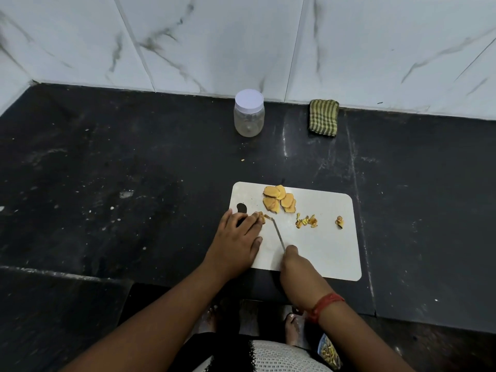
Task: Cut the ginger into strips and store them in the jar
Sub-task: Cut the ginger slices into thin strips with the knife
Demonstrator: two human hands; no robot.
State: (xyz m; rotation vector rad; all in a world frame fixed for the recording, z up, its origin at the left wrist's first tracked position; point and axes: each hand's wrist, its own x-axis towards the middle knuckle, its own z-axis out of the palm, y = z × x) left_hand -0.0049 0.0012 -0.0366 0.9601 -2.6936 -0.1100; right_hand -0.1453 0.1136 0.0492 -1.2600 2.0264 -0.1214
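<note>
A white cutting board [322,237] lies on the black counter. Several yellow ginger slices [279,201] are piled at its far edge, and a few cut strips [306,222] plus one small scrap [339,222] lie to the right. My left hand [237,238] rests on the board's left end, its fingertips pressing a small ginger piece [260,217]. My right hand [294,260] grips a knife [277,232] whose blade tip is at that piece. A clear jar [249,115] with a white lid on stands at the back, near the wall.
A folded green striped cloth [323,118] lies against the marble wall, right of the jar. The counter's front edge runs just below the board. Bare feet and a small bowl of scraps [328,353] show on the floor below.
</note>
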